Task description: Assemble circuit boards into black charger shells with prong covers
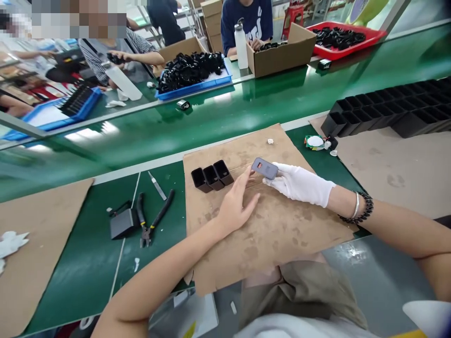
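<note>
My right hand point(299, 184), in a white glove, grips a small grey rectangular plastic case point(265, 168) by its right end. A slot with orange-red showing is visible on the face of the case. My left hand point(237, 203) is bare, its thumb spread away from the fingers, and its fingertips are close to the left end of the case; I cannot tell whether they touch it. Left of that hand, three black open-topped housings point(212, 175) stand side by side on a cardboard sheet point(246, 253).
Left on the green bench lie pliers point(146, 234), tweezers point(157, 186) and a black box point(122, 224). A small circuit board point(314, 142) lies at right, near rows of black housings point(380, 110). Beyond the green conveyor point(225, 110), people work beside a blue tray point(197, 87) and carton point(282, 56).
</note>
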Available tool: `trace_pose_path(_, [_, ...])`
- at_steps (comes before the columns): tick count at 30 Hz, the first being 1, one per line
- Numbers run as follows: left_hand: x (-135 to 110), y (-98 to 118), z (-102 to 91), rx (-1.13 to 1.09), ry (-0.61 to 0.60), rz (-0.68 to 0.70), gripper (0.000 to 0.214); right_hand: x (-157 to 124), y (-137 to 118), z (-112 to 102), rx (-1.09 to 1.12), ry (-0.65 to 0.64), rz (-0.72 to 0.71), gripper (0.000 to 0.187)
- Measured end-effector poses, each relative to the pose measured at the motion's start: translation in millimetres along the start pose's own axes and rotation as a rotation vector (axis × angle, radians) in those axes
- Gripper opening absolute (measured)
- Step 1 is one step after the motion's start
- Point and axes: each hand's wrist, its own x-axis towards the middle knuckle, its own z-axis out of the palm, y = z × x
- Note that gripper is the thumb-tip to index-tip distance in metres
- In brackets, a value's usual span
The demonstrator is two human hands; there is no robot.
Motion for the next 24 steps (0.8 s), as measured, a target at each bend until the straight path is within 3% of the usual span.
trace_pose_path(6, [0, 0, -0.8, 0.039, -0.035, 0.016, 0.067, 9, -4, -10, -0.020, 0.011, -0.051, 0.031])
trace_pose_path(9, [0, 0, 0.7, 0.099, -0.120, 0.018, 0.048, 10, 1, -16, -0.063, 0.004, -0.039, 0.034])
trace_pose_path(12, [2, 0, 3.4, 0.202, -0.214, 0.079, 0.027, 14, -3, -16, -0.422, 0.046, -0.264, 0.032])
trace_pose_path(15, [3, 1, 5.7, 0.228, -0.227, 0.115, 0.026, 27, -34, -3, -0.941, 0.211, -0.662, 0.024])
trace_pose_path(18, [4, -1, 5.9, 0.209, -0.216, 0.123, 0.027, 47, -83, 22, -1.163, 0.442, -0.886, 0.023])
trace_pose_path(21, [2, -3, 4.7, 0.204, -0.201, 0.147, 0.027, 68, -118, 44, -1.371, 0.639, -0.976, 0.029])
trace_pose_path(24, [0, -7, 4.4, 0.194, -0.194, 0.177, 0.027, 79, -123, 57, -1.558, 0.727, -0.932, 0.035])
